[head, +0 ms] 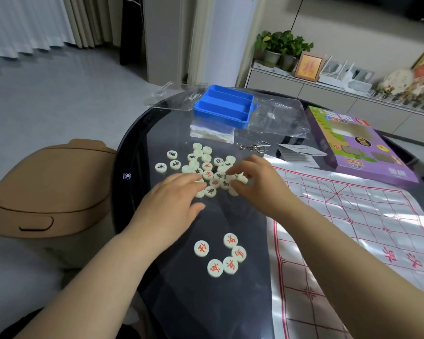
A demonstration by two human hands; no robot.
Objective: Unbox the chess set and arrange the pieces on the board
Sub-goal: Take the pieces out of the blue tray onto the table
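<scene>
Our left hand [174, 194] lies flat, fingers straight, on the near edge of the pile [206, 170]. Our right hand [252, 177] pinches one piece [242, 178]. We should sort by colour first (five red ones [222, 255] lie nearer us), then lift pieces singly to the board [353, 228], spread out to the right on the surface [181, 289].

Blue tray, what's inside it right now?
The blue tray shows three long compartments, all looking empty. Their near walls hide part of each floor.
</scene>
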